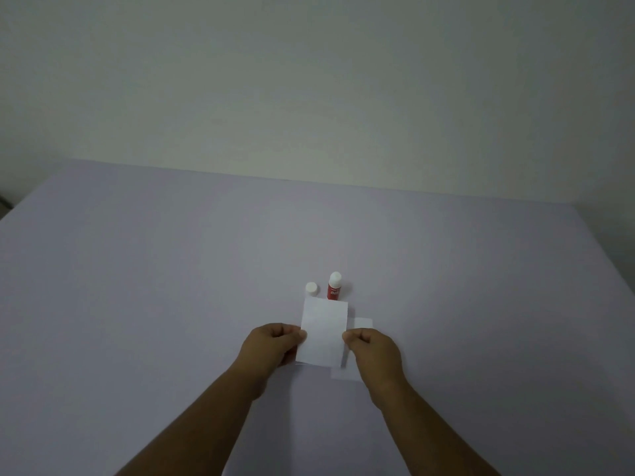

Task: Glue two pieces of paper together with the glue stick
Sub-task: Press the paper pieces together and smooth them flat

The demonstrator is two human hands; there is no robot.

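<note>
Held paper (323, 329) hides the glue stick (334, 286) base — second sheet (362, 323) half-covered.

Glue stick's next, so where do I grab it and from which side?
Grip the red barrel of the glue stick from its right side with the right hand. It stands upright with its white tip exposed, the loose cap sits to its left, and the held paper blocks the near side.

Cap (311, 288) left of glue stick (334, 286)
</note>
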